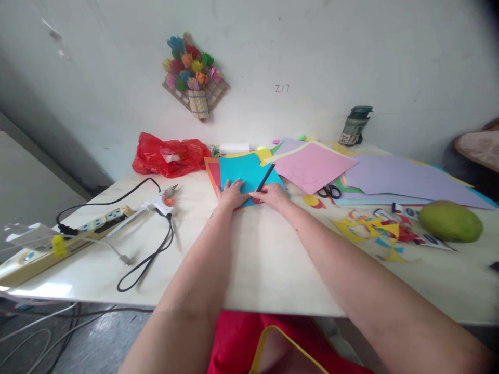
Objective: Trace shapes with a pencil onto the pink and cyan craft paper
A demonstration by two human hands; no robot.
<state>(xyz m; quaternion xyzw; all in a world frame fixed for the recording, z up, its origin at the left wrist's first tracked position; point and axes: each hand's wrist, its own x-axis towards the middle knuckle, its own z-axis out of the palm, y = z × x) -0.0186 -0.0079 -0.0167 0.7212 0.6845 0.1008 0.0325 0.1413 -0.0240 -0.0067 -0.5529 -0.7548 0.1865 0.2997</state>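
A sheet of blue paper (244, 169) lies on the table over orange and red sheets (212, 171). My left hand (232, 194) rests flat on the near left part of the blue sheet, its fingers spread. Pinched in my right hand (273, 196) is a black pen (265, 177), tilted up to the right over the paper; whether it is a pen or a pencil is hard to make out. A small red piece (256, 200) shows beneath my right fingers, mostly covered.
Left stand a glue gun (166, 200), its looped cord, and a power strip (97, 226). A red plastic bag (171, 156) lies behind. Rightward are pink paper (312, 169), purple paper (390, 174), scissors (329, 191), paper scraps (366, 227), a mango (451, 222) and a bottle (354, 126).
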